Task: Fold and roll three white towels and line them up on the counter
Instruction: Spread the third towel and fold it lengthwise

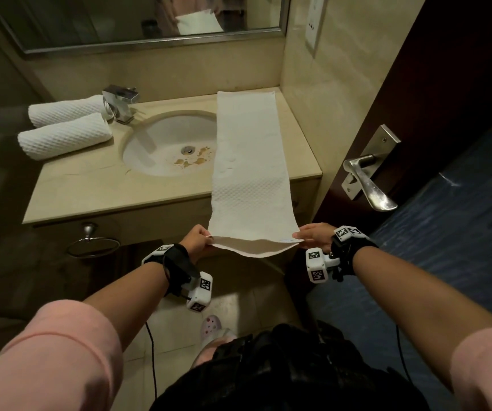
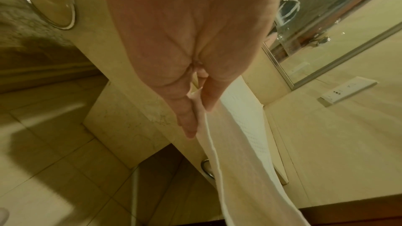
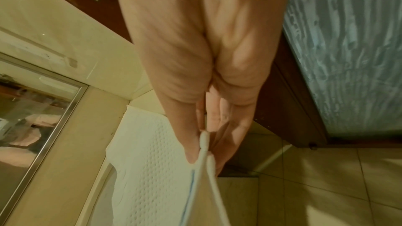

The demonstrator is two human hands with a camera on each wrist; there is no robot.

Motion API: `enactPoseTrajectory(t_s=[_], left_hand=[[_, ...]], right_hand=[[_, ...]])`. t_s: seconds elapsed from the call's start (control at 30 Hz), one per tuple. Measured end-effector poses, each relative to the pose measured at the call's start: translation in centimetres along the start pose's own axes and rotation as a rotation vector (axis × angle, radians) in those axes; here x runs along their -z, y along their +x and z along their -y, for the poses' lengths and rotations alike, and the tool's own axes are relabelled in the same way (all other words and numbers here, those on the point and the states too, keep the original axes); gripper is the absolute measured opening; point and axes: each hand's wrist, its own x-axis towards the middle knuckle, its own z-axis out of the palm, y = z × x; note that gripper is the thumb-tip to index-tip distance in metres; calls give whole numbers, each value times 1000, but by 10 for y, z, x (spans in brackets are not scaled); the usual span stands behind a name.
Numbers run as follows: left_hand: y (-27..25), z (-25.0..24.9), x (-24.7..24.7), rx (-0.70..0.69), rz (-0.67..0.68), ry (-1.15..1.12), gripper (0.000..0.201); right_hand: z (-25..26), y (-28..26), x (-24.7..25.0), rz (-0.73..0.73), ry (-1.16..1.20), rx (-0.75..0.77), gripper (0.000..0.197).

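The long folded strip of towel is plain white with a bumpy waffle weave, plus a thin blue line along the near hem in the right wrist view. Two rolled towels are the same white waffle texture. The stone counter is a creamy beige, and the oval white sink basin has brownish-orange stains around the drain. The door is dark reddish-brown with a silver metal lever handle. Sleeves are pale pink, and the wrist cubes are white with black-and-white square markers.

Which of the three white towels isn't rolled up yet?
The long towel lying flat right of the sink, its near end pinched by both hands; the other two sit rolled beside the faucet.
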Motion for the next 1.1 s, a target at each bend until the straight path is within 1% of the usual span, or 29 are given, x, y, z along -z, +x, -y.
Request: enactPoseTrajectory(t_s=[0.07,0.17,0.23,0.33,0.4,0.5,0.6,0.63,0.73,0.8,0.87,0.93,1.1], left_hand=[[-3,-1,1,11,-1,-51,33],[-4,-2,3,13,5,-75,33],[-4,-2,4,14,4,-96,33],[-3,-2,5,16,-1,-109,32],[-4,-2,4,20,-4,-128,32],[-8,-5,3,15,24,-157,33],[-11,-10,1,-12,44,-163,33],[-11,-12,1,-21,45,-172,33],[-10,-17,2,-26,43,-219,32],[-9,-18,3,-28,44,-213,31],[-8,-19,2,-26,51,-193,31],[-7,-18,-2,-26,58,-175,31],[-4,-16,-7,-20,65,-146,33]], right_hand=[[-2,3,0,-7,-34,-24,16],[-7,11,3,-25,-158,-58,32],[-9,17,3,-51,-189,-84,39],[-2,5,-2,-92,-268,-103,44],[-1,0,-3,-98,-258,-112,38],[-5,0,-5,-93,-108,-132,27],[-10,0,-9,-103,-69,-72,8],[-13,2,-10,-116,-72,-56,7],[-22,12,-7,-135,-87,-24,16],[-27,17,-6,-134,-64,-3,17],[-30,20,-5,-112,-11,5,13],[-31,20,-7,-92,14,-2,2],[-32,28,-8,-105,-2,-57,7]])
